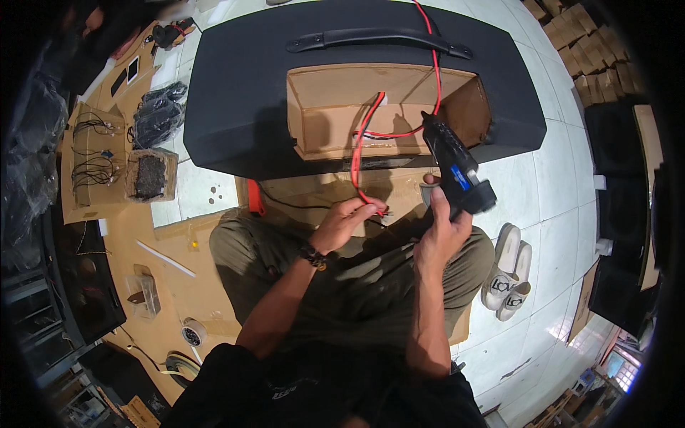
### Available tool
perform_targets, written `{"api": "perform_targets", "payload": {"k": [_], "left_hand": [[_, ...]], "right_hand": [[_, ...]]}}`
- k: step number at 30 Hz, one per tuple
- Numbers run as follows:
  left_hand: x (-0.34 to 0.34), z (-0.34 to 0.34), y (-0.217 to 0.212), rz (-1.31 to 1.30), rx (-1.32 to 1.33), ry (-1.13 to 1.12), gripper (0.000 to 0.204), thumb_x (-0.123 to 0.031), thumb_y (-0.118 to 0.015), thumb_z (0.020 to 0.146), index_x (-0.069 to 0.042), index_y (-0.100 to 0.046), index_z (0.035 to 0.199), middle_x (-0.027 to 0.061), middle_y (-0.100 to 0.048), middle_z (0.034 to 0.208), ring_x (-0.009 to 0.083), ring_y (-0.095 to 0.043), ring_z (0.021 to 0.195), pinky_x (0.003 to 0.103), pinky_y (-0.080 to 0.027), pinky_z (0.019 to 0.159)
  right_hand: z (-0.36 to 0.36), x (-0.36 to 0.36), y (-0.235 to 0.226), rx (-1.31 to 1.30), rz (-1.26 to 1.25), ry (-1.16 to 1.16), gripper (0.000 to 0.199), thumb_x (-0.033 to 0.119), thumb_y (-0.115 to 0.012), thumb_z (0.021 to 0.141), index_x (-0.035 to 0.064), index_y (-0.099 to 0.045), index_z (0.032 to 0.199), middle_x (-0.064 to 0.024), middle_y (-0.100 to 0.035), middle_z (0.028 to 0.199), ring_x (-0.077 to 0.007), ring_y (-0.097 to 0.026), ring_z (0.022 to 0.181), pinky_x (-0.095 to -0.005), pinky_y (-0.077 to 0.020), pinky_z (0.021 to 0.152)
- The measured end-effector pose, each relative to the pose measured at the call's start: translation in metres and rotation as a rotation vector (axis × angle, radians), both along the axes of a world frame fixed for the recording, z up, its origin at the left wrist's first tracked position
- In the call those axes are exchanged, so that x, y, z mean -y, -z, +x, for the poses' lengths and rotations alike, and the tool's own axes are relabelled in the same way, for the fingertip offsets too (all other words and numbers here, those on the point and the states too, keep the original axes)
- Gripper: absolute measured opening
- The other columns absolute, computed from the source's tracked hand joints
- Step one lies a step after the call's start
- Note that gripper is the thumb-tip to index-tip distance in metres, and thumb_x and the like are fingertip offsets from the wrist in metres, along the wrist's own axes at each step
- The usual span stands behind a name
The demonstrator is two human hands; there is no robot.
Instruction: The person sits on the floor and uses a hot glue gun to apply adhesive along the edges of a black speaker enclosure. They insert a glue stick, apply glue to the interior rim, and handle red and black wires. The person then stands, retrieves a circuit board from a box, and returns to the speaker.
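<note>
A large black speaker cabinet (235, 93) lies in front of me, with a strap handle (378, 36) along its far side. Its rectangular opening shows a bare brown inside. A red and black cable (357, 153) comes out of that opening, and my left hand (344, 225) pinches it near its end. In my right hand (444, 239) is a black glue gun (453, 160) with a blue label. Its nozzle points away from me, at the opening's right part. Another stretch of red cable runs over the handle and down into the opening, passing behind the nozzle.
Slippers (508, 274) lie on the tiles at my right. At left, cardboard holds black wires (93, 167), wrapped black parts (157, 114) and a small box (151, 175). A tape roll (193, 332) and a clear container (143, 296) sit nearer. More black cabinets (621, 185) stand far right.
</note>
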State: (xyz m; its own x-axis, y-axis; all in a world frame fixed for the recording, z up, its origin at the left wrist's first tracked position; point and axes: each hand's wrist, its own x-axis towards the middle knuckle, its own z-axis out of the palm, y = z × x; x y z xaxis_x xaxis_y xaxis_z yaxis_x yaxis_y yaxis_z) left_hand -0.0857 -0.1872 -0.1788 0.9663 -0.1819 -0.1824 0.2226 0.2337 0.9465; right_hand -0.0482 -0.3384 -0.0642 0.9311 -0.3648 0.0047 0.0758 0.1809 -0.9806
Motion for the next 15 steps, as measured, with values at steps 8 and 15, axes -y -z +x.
{"api": "perform_targets", "payload": {"k": [8,15], "left_hand": [[-0.049,-0.012,-0.067,0.056,-0.014,-0.133,0.032,-0.024,-0.046,0.107,0.0,-0.067,0.114,0.0106,-0.072,0.11,0.0171,-0.064,0.107,0.033,-0.046,0.101],[-0.06,-0.016,-0.083,0.103,-0.032,-0.232,0.033,-0.027,-0.047,0.107,0.0,-0.065,0.113,0.0121,-0.072,0.106,0.018,-0.066,0.102,0.034,-0.047,0.097]], "right_hand": [[-0.018,0.014,0.014,0.113,0.28,-0.05,0.042,0.007,-0.064,0.085,-0.0089,-0.056,0.123,-0.019,-0.071,0.104,-0.0228,-0.069,0.094,-0.0336,-0.0546,0.084],[-0.004,0.016,0.018,-0.103,0.025,-0.034,0.027,0.012,-0.067,0.091,-0.0024,-0.063,0.114,-0.0128,-0.073,0.101,-0.0171,-0.068,0.093,-0.0279,-0.0506,0.084]]}}
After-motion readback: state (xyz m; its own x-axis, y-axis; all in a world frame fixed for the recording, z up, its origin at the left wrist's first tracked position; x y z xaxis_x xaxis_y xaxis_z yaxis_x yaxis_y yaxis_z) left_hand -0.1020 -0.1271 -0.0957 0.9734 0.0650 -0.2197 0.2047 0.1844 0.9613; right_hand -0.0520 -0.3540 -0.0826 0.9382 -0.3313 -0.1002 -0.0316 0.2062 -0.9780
